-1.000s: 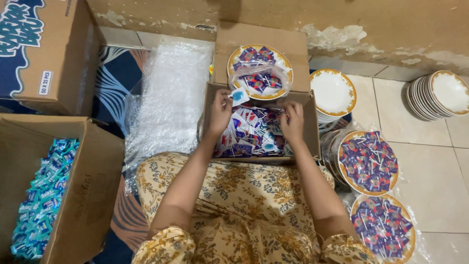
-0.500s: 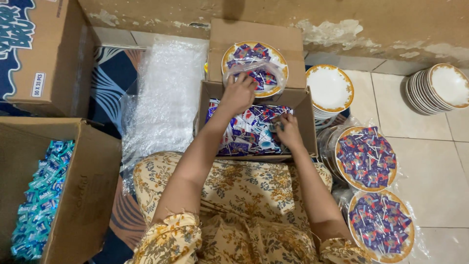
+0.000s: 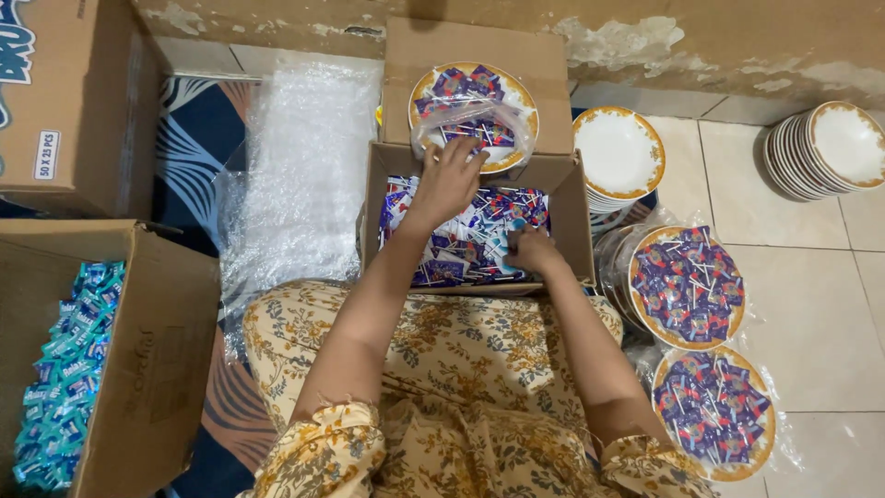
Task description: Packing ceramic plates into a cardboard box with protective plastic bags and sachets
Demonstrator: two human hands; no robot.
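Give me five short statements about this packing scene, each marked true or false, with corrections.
1. The left hand reaches to the plastic-wrapped plate beyond the open box. True.
2. The right hand rests on an empty plate. False: it is down among the lollipops in the box.
3. Two filled, wrapped plates lie on the tiles at right. True.
4. The stack of plates at far right is full of sweets. False: they are empty.
5. The box at lower left holds blue sachets. True.

Box walls around candies

There are 3 filled plates, 2 stacks of empty plates, 3 cardboard boxes, and 2 hands.
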